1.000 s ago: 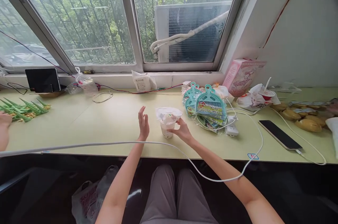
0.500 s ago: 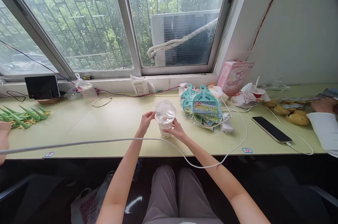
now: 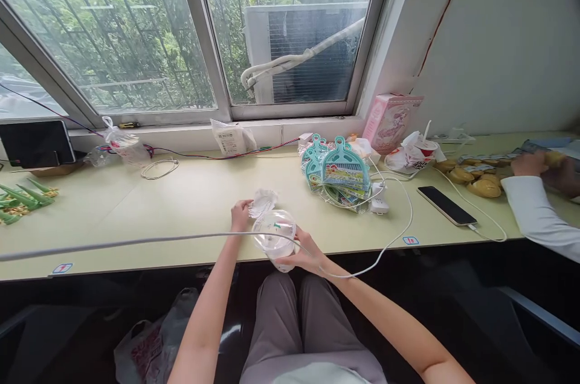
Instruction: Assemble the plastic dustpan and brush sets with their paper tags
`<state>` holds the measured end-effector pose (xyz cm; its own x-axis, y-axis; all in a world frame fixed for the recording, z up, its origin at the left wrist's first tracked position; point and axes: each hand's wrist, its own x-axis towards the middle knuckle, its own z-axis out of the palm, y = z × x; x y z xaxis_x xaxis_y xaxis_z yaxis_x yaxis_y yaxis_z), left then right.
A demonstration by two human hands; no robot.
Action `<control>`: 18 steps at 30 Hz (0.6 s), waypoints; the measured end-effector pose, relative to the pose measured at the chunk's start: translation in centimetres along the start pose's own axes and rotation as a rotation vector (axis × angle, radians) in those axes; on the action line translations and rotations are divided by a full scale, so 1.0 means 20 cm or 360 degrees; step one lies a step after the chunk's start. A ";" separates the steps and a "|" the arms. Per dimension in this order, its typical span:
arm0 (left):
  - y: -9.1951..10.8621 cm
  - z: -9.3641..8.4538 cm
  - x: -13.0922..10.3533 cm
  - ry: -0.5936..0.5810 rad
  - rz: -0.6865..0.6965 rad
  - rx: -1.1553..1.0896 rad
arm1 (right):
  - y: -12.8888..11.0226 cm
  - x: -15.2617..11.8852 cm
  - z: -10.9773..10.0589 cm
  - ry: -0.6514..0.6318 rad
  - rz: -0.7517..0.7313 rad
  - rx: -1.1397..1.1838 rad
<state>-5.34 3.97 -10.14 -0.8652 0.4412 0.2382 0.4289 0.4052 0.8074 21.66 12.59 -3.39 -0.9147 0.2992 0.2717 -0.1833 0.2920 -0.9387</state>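
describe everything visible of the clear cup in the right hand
The clear cup looks like plastic, with a wide round rim. Something small and green shows in or through it. The right hand grips its side, rim upward, by the table's near edge; its exact tilt is unclear. A white cable crosses the view of it. A crumpled white piece in the left hand sits beside the rim, contact unclear.

From view centre: tablet (image 3: 38,144) at 9 o'clock, upright; box (image 3: 385,127) at 2 o'clock; phone (image 3: 446,206) at 3 o'clock, flat on bench (image 3: 194,209); bag (image 3: 147,348) at 7 o'clock, below.
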 end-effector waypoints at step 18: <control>-0.04 0.02 -0.02 0.0087 -0.0002 -0.0131 | -0.56 -0.29 0.12 -0.0530 -0.0913 0.0168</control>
<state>-5.32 3.69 -11.12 -0.8797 0.3953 0.2642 0.4066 0.3375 0.8490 28.15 5.40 5.12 -0.7213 -0.1783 0.6693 -0.6920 0.2259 -0.6856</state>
